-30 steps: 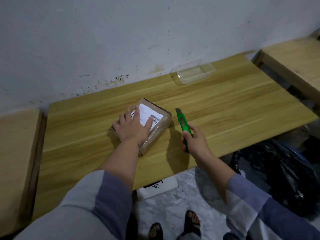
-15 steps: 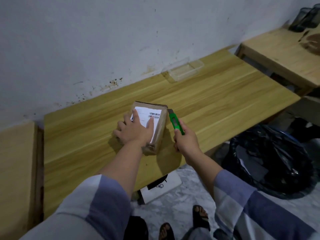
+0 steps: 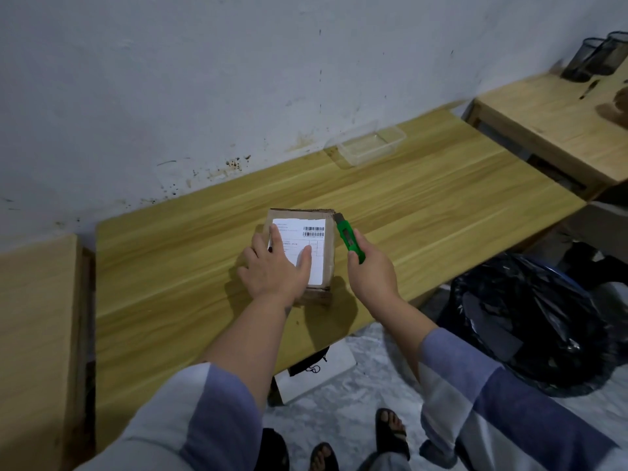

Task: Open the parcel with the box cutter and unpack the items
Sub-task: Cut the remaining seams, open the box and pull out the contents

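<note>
A small brown cardboard parcel (image 3: 323, 263) with a white shipping label lies on the wooden table (image 3: 170, 266). My left hand (image 3: 275, 266) presses flat on its top, fingers spread over the label. My right hand (image 3: 372, 270) grips a green box cutter (image 3: 348, 237) just right of the parcel. The cutter's blade tip meets the parcel's far right corner.
A clear plastic tray (image 3: 368, 147) sits at the table's far edge by the wall. A black rubbish bag (image 3: 537, 321) stands on the floor to the right. Another wooden table (image 3: 557, 120) at the right carries dark mesh cups (image 3: 598, 59). A white box (image 3: 316, 375) lies under the table.
The parcel has been turned so its label faces me squarely. My right hand brought the box cutter from beside the parcel up to its far right corner.
</note>
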Tool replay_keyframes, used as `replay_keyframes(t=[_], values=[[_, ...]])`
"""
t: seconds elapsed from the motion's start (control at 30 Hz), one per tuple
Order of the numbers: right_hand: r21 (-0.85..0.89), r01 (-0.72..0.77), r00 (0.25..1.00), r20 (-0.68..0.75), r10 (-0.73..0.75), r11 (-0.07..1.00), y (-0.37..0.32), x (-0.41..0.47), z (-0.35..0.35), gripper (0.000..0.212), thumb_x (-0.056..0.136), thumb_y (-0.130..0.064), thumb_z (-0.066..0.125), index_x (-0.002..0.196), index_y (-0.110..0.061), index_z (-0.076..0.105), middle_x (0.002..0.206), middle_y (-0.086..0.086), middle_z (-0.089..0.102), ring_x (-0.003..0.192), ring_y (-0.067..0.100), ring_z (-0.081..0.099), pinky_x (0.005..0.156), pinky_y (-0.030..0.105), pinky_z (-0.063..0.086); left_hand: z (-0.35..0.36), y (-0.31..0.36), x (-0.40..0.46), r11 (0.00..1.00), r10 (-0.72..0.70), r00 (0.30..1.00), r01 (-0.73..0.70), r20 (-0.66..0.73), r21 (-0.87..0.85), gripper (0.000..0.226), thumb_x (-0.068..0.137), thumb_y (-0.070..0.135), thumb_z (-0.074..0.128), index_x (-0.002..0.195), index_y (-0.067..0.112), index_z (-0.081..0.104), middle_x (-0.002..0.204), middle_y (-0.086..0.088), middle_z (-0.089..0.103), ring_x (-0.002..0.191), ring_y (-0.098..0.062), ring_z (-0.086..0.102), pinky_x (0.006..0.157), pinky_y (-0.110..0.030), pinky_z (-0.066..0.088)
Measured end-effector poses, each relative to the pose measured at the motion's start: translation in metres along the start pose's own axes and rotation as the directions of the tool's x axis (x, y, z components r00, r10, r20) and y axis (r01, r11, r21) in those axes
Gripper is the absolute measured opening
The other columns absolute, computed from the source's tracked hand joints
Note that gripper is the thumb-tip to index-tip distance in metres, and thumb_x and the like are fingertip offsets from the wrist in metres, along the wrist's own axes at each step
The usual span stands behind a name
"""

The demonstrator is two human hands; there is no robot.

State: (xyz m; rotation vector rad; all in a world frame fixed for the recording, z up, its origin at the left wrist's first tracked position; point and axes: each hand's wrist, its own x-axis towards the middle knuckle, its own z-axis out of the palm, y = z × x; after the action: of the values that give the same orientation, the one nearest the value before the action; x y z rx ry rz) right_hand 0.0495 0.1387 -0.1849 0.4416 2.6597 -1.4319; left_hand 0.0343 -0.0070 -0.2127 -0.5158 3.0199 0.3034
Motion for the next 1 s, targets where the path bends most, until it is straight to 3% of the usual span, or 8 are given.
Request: replay_keyframes(t=[0.1, 0.27, 0.6, 0.7, 0.8, 1.0], values=[[-0.132, 0.011, 1.000, 0.000, -0.011, 0.991, -0.006, 0.003, -0.001, 0.049, 0.097, -0.021, 0.040, 0.144, -0.031, 0.033, 0.125, 0.007, 0.063, 0.102, 0.031, 0.062, 0.082, 0.038, 0.052, -0.002, 0.000, 0.000, 1.000, 0.000, 1.000, 0.000, 0.023, 0.008, 0.087, 0.084, 0.076, 0.021, 0.152, 0.026, 0.002, 0.154, -0.006, 0.014, 0.132, -0.029, 0.025, 0.095, -0.045, 0.033], [-0.342, 0.006, 1.000, -0.013, -0.011, 0.940, -0.014, 0.011, -0.004, 0.050, 0.097, -0.020, 0.036, 0.146, -0.030, 0.029, 0.111, 0.012, 0.067, 0.099, 0.033, 0.062, 0.067, 0.030, 0.041, -0.003, 0.001, -0.002, 1.000, -0.015, 0.999, 0.015, 0.045, 0.002, 0.093, 0.080, 0.081, 0.023, 0.152, 0.027, 0.000, 0.154, -0.006, 0.013, 0.133, -0.029, 0.026, 0.093, -0.045, 0.035], [-0.384, 0.050, 0.999, 0.019, -0.046, 0.922, -0.019, 0.012, -0.010, 0.050, 0.096, -0.018, 0.037, 0.145, -0.028, 0.032, 0.114, 0.013, 0.066, 0.102, 0.034, 0.061, 0.068, 0.029, 0.040, -0.002, 0.001, -0.002, 1.000, -0.008, 0.998, 0.009, 0.057, -0.025, 0.093, 0.081, 0.080, 0.023, 0.152, 0.025, -0.002, 0.157, -0.004, 0.006, 0.139, -0.026, 0.019, 0.098, -0.046, 0.033], [-0.400, 0.029, 0.999, 0.025, -0.021, 0.916, -0.019, 0.015, -0.009, 0.052, 0.096, -0.016, 0.037, 0.146, -0.030, 0.030, 0.115, 0.012, 0.066, 0.102, 0.033, 0.061, 0.066, 0.028, 0.038, 0.000, 0.000, 0.000, 0.999, 0.051, 0.998, -0.051, 0.042, 0.007, 0.092, 0.084, 0.077, 0.018, 0.152, 0.020, -0.004, 0.161, 0.000, -0.008, 0.148, -0.021, -0.001, 0.113, -0.054, 0.016], [-0.425, 0.016, 0.999, 0.034, -0.001, 0.905, -0.021, 0.016, -0.008, 0.056, 0.094, -0.013, 0.037, 0.146, -0.031, 0.028, 0.113, 0.013, 0.066, 0.101, 0.033, 0.061, 0.065, 0.028, 0.037, 0.002, 0.000, 0.002, 0.985, 0.153, 0.987, -0.156, 0.039, 0.072, 0.084, 0.091, 0.068, 0.012, 0.152, 0.014, -0.005, 0.160, -0.001, -0.014, 0.147, -0.016, -0.016, 0.117, -0.055, -0.004], [-0.506, 0.078, 0.995, 0.091, -0.036, 0.859, -0.030, 0.016, -0.015, 0.057, 0.090, -0.006, 0.039, 0.143, -0.026, 0.034, 0.109, 0.014, 0.066, 0.099, 0.033, 0.061, 0.066, 0.031, 0.041, 0.006, -0.002, 0.006, 0.953, 0.292, 0.955, -0.295, 0.059, 0.065, 0.069, 0.098, 0.053, 0.014, 0.152, 0.012, 0.000, 0.161, -0.003, -0.009, 0.147, -0.015, -0.013, 0.119, -0.047, -0.007]])
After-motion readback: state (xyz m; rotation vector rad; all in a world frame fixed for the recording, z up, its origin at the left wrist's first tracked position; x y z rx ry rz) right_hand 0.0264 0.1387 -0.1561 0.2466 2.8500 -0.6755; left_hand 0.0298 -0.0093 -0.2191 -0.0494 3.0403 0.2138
